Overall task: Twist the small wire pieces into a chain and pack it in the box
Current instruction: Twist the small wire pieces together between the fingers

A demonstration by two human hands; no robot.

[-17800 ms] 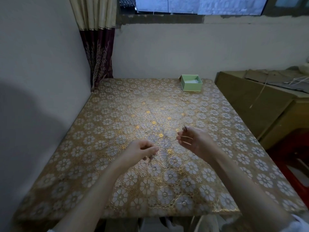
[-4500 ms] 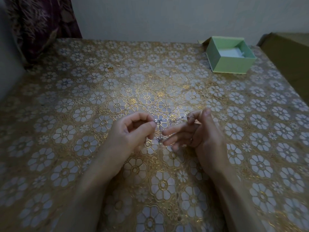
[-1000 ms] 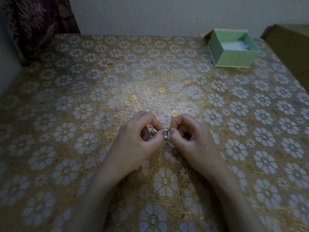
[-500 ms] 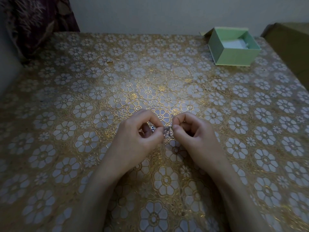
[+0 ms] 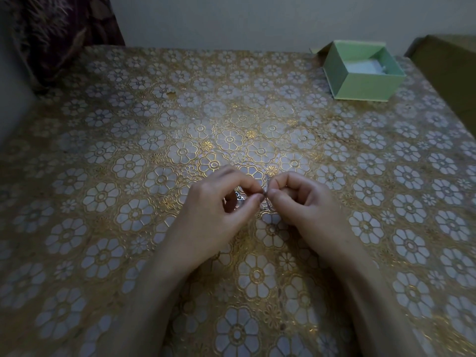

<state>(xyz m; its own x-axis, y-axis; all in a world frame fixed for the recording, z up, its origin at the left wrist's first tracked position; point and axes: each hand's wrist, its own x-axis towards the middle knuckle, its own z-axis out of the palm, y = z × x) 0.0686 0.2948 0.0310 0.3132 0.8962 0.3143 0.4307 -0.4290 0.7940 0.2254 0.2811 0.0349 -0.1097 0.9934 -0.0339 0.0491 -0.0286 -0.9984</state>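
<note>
Both hands meet just above the middle of the bench [image 5: 108,207], which is covered by a gold cloth printed with pale flowers. The left hand [image 5: 219,210] has its thumb and forefinger closed in a pinch, the other fingers curled loosely under the palm. The right hand [image 5: 306,202] mirrors it, thumb and forefinger pressed together and the rest of the fingers folded in. Between the two pinches sits the wire chain [image 5: 265,195], a thin silvery piece gripped from both sides, with one short end sticking up and another hanging down past the fingertips. A further bit of shiny metal shows inside the curl of the left hand, though it is too small to tell how it joins the rest. The green box [image 5: 365,86] stands open at the far right corner of the bench, well apart from the hands, with a pale lining visible inside. A dark patterned curtain [image 5: 59,29] hangs at the far left corner against the wall.
</note>
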